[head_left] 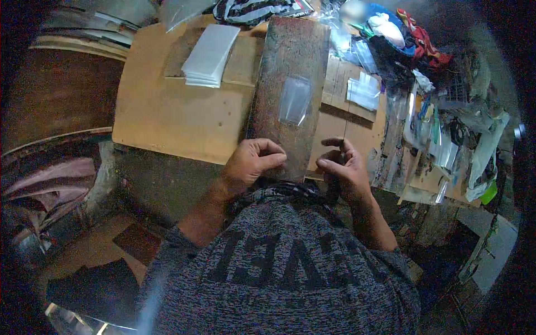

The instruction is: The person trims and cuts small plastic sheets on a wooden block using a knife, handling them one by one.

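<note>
My left hand (258, 162) is closed in a pinch over the near left edge of a long dark wooden board (290, 50); whatever its fingertips hold is too small to make out. Right of the board, my right hand (345, 167) has curled fingers, and a thin dark line (347, 114) rises from them. What those fingers grip is unclear. A clear plastic sheet or small stack (295, 100) lies on the board, beyond both hands. On a wooden block to the right rests another clear stack (363, 91).
A stack of white sheets (211, 56) sits on cardboard at the back left of the light wooden board (167, 117). Bags and cloths (391, 30) crowd the back right. Tools and plastic pieces (441, 145) lie along the right side.
</note>
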`<move>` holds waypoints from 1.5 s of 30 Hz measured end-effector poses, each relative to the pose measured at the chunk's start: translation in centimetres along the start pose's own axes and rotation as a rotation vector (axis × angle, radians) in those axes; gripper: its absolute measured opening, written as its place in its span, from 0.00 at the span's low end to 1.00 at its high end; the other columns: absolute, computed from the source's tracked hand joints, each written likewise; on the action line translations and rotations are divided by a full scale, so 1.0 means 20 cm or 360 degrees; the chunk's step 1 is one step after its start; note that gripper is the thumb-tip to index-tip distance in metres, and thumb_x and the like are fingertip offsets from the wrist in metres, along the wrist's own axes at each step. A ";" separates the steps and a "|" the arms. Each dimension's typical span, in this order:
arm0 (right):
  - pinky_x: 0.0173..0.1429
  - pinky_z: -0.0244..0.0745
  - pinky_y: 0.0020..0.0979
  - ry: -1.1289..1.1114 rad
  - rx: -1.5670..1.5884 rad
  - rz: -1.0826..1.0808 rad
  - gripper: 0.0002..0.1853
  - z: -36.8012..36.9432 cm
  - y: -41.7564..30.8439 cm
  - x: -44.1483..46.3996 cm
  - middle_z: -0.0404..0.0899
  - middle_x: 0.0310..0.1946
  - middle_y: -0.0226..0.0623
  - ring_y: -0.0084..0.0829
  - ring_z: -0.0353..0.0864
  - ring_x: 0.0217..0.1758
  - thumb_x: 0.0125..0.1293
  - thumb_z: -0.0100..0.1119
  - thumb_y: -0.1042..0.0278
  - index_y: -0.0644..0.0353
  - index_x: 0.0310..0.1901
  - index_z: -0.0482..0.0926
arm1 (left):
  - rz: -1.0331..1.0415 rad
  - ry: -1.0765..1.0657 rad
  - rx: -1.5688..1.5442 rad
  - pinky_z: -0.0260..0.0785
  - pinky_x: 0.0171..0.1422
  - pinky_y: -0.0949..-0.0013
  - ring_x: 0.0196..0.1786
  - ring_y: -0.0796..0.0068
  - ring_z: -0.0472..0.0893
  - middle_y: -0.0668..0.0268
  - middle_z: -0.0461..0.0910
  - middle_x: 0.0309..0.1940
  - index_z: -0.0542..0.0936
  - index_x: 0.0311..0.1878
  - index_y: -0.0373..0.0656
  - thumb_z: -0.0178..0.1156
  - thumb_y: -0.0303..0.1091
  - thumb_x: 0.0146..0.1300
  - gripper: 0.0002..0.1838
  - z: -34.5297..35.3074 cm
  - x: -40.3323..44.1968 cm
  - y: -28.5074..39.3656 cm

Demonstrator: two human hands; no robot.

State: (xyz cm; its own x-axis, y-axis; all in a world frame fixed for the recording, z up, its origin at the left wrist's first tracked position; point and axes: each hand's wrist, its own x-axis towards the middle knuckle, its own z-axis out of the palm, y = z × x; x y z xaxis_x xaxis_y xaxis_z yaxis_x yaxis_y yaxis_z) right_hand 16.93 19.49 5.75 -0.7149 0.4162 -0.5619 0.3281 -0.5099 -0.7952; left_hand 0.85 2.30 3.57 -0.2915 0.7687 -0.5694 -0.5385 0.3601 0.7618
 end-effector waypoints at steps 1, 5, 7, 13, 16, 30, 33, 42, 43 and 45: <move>0.27 0.68 0.20 -0.0009 -0.0025 0.0005 0.22 0.00 0.01 0.00 0.79 0.28 0.34 0.20 0.76 0.25 0.56 0.65 0.74 0.61 0.52 0.69 | -0.0017 -0.0033 0.0082 0.71 0.39 0.76 0.32 0.81 0.78 0.66 0.81 0.30 0.79 0.37 0.35 0.63 0.30 0.59 0.08 -0.01 -0.01 0.03; 0.28 0.69 0.20 0.0002 0.0061 -0.0010 0.23 0.00 0.03 0.00 0.79 0.30 0.33 0.20 0.76 0.26 0.55 0.66 0.74 0.60 0.53 0.69 | -0.0015 -0.0098 0.0301 0.71 0.38 0.75 0.31 0.80 0.79 0.65 0.81 0.28 0.79 0.36 0.34 0.63 0.31 0.59 0.08 -0.04 0.00 0.05; 0.28 0.69 0.20 0.0019 0.0078 -0.0013 0.24 0.02 0.03 -0.01 0.79 0.30 0.34 0.20 0.76 0.27 0.55 0.66 0.74 0.60 0.53 0.69 | 0.0017 -0.0053 0.0308 0.72 0.38 0.75 0.31 0.80 0.79 0.65 0.81 0.28 0.79 0.36 0.34 0.63 0.31 0.59 0.08 -0.05 0.00 0.05; 0.30 0.70 0.20 0.0022 0.0030 -0.0016 0.24 0.02 0.05 -0.02 0.79 0.30 0.35 0.21 0.77 0.28 0.55 0.66 0.74 0.60 0.53 0.69 | 0.0062 0.0133 0.0104 0.73 0.37 0.77 0.30 0.80 0.80 0.65 0.81 0.28 0.78 0.37 0.35 0.61 0.32 0.62 0.08 -0.05 -0.01 0.03; 0.31 0.70 0.21 0.0007 0.0003 0.0003 0.25 0.02 0.08 -0.02 0.79 0.31 0.35 0.21 0.78 0.29 0.55 0.66 0.74 0.61 0.54 0.69 | 0.0069 0.0162 0.0018 0.74 0.36 0.76 0.29 0.79 0.80 0.65 0.81 0.28 0.78 0.37 0.36 0.60 0.32 0.63 0.08 -0.06 -0.01 0.02; 0.33 0.72 0.21 -0.0022 -0.0005 0.0027 0.24 0.04 0.07 -0.01 0.81 0.32 0.37 0.22 0.79 0.32 0.55 0.65 0.77 0.61 0.54 0.69 | 0.0089 0.0219 -0.0175 0.76 0.36 0.73 0.29 0.77 0.81 0.64 0.81 0.28 0.79 0.36 0.36 0.56 0.37 0.67 0.12 -0.07 -0.03 0.01; 0.34 0.72 0.22 -0.0036 -0.0025 -0.0018 0.24 0.04 0.08 -0.01 0.81 0.32 0.37 0.22 0.80 0.32 0.56 0.65 0.76 0.62 0.54 0.68 | 0.0071 0.0240 -0.0332 0.76 0.37 0.74 0.30 0.77 0.81 0.64 0.81 0.28 0.79 0.38 0.36 0.57 0.36 0.66 0.11 -0.06 -0.04 0.02; 0.34 0.72 0.21 0.0053 0.0163 -0.0043 0.24 0.06 0.07 -0.03 0.79 0.30 0.34 0.22 0.79 0.31 0.56 0.64 0.77 0.62 0.54 0.68 | 0.0220 0.0226 0.0187 0.72 0.44 0.76 0.36 0.81 0.78 0.66 0.81 0.36 0.78 0.46 0.34 0.62 0.24 0.58 0.12 -0.03 -0.08 0.05; 0.34 0.72 0.21 0.0048 0.0118 -0.0068 0.24 0.04 0.08 -0.03 0.79 0.30 0.33 0.21 0.78 0.31 0.56 0.64 0.77 0.61 0.54 0.68 | 0.0246 0.0240 0.0203 0.72 0.45 0.76 0.37 0.81 0.78 0.67 0.81 0.36 0.78 0.47 0.35 0.62 0.24 0.58 0.13 -0.03 -0.08 0.04; 0.33 0.71 0.20 0.0044 0.0074 -0.0090 0.24 0.04 0.08 -0.04 0.78 0.30 0.33 0.21 0.78 0.31 0.55 0.65 0.77 0.61 0.54 0.68 | 0.0270 0.0252 0.0219 0.71 0.45 0.76 0.37 0.82 0.78 0.67 0.81 0.36 0.78 0.48 0.35 0.62 0.24 0.58 0.14 -0.02 -0.08 0.04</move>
State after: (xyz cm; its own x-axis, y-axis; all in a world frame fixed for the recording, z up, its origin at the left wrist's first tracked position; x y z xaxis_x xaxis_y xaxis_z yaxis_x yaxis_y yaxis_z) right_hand 17.45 17.72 5.18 -0.7139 0.4656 -0.5230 0.2584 -0.5191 -0.8148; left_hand 0.58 1.10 5.00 -0.4946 0.7357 -0.4628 -0.3620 0.3097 0.8792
